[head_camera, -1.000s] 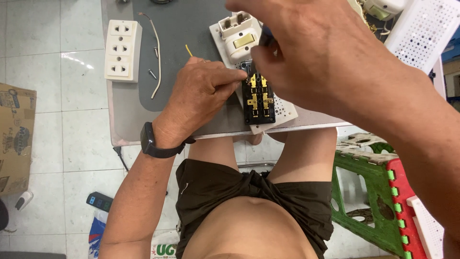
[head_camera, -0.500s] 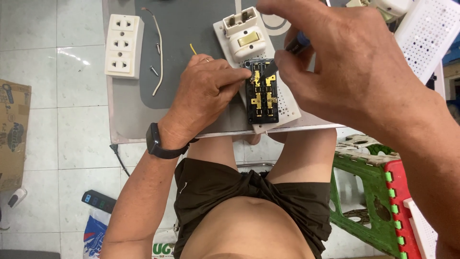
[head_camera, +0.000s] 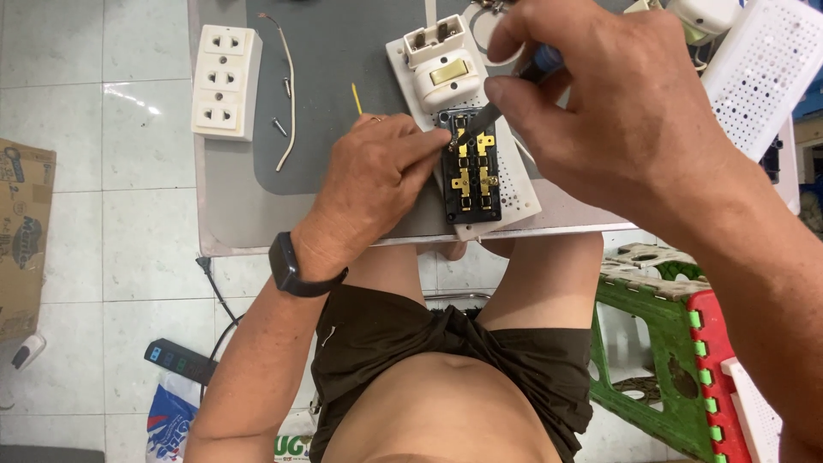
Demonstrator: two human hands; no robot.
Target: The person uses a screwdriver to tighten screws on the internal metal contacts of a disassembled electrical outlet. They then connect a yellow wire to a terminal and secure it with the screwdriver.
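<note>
A brown cardboard box [head_camera: 24, 240] with printed sides stands on the tiled floor at far left; below it, a blue-and-white printed bag [head_camera: 171, 422] lies beside a dark power strip [head_camera: 180, 361]. On the tabletop [head_camera: 231, 214], your left hand [head_camera: 373, 184] rests with its fingertips pinching at the top corner of the black socket insert [head_camera: 470, 176] with brass contacts, which sits on a white perforated plate [head_camera: 514, 171] near the front edge. Your right hand [head_camera: 617, 103] is clenched in a grip around a blue-handled screwdriver [head_camera: 514, 86], its tip on the insert's upper contacts. A white triple socket [head_camera: 225, 81] lies well apart at left. Since half a second ago, the screwdriver's shaft has come into plain sight and your right hand has lifted clear of the insert.
</note>
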